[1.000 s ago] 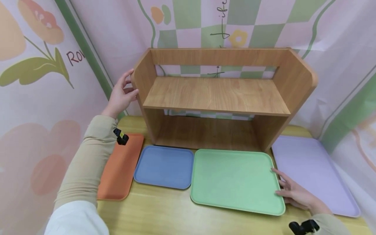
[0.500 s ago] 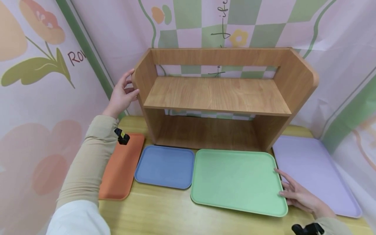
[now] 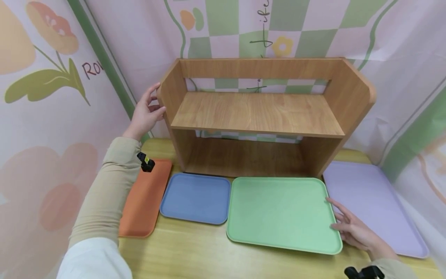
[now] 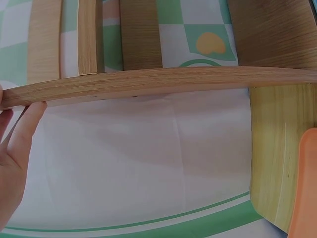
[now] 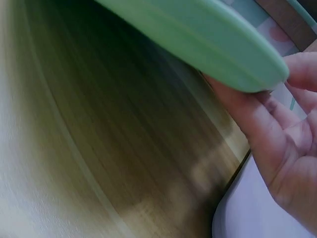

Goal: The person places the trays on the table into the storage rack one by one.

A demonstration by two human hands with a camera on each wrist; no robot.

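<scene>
In the head view, my left hand (image 3: pixel 144 114) touches the outer front edge of the left side panel of a two-tier wooden desktop shelf (image 3: pixel 258 112). The left wrist view shows the thumb (image 4: pixel 28 124) against that panel's edge. My right hand (image 3: pixel 355 230) pinches the right rim of a green tray (image 3: pixel 278 213), which lies in front of the shelf. From the right wrist, the underside of the green tray (image 5: pixel 208 44) shows above the wooden table, with one digit under the rim and another at its edge. The tray's right end is raised, with shadow beneath.
A blue tray (image 3: pixel 195 199) lies directly left of the green one. An orange tray (image 3: pixel 146 205) is farther left, partly behind the left forearm. At the right lies a lilac tray (image 3: pixel 373 205) on the wooden table (image 3: pixel 188 248). Patterned curtains (image 3: pixel 223 38) hang behind and beside the shelf.
My right hand and the green tray's right end have shifted slightly right. The tray's near right corner now stands a little higher. My left hand stays at the shelf.
</scene>
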